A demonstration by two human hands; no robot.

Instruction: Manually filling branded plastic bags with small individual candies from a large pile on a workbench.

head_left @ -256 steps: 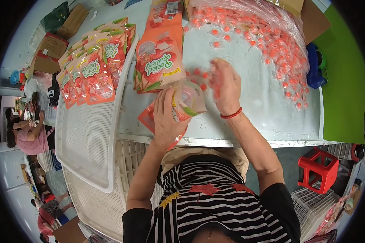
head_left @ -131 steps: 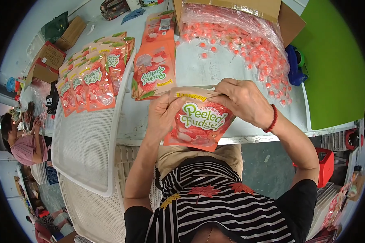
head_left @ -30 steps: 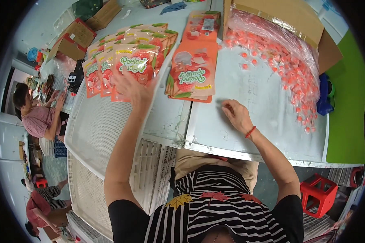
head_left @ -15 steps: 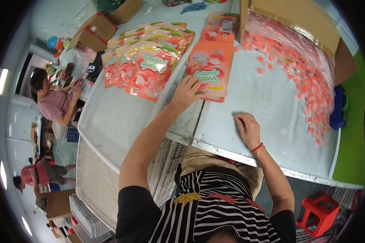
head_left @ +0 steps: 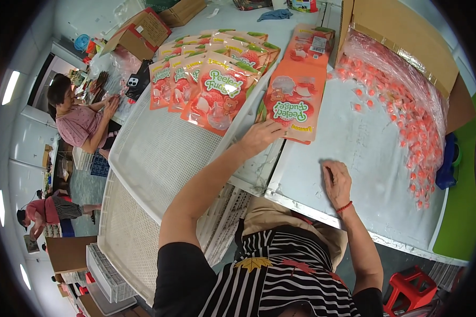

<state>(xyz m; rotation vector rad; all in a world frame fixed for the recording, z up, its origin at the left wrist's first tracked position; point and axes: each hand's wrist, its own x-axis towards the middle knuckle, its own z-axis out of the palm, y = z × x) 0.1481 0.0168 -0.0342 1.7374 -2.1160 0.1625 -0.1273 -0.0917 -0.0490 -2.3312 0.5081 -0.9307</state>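
Observation:
An orange-pink candy pouch (head_left: 297, 90) lies with its print upside down to me, on top of at least one more pouch; another pouch (head_left: 308, 45) with a white label shows beyond it. My left hand (head_left: 263, 137) is at its near left corner, fingers closed over the edge, thumb hidden. My right hand (head_left: 337, 182) rests on the white tabletop (head_left: 349, 142), loosely curled, a gap between thumb and forefinger, nothing visible in it. To the right, small wrapped red candies (head_left: 407, 127) spill from a plastic-lined cardboard box (head_left: 407, 31).
Left of me, several filled pouches (head_left: 217, 95) overlap on a white mesh tray (head_left: 158, 153); more trays (head_left: 127, 227) are below. A blue cloth (head_left: 275, 15) lies at the back. A red stool (head_left: 410, 290) stands lower right. Two people (head_left: 82, 124) are at the far left.
The view has shifted, so the table appears lower and further right. My left hand has slid slightly toward me along the pouch. My right hand stays in place on the table.

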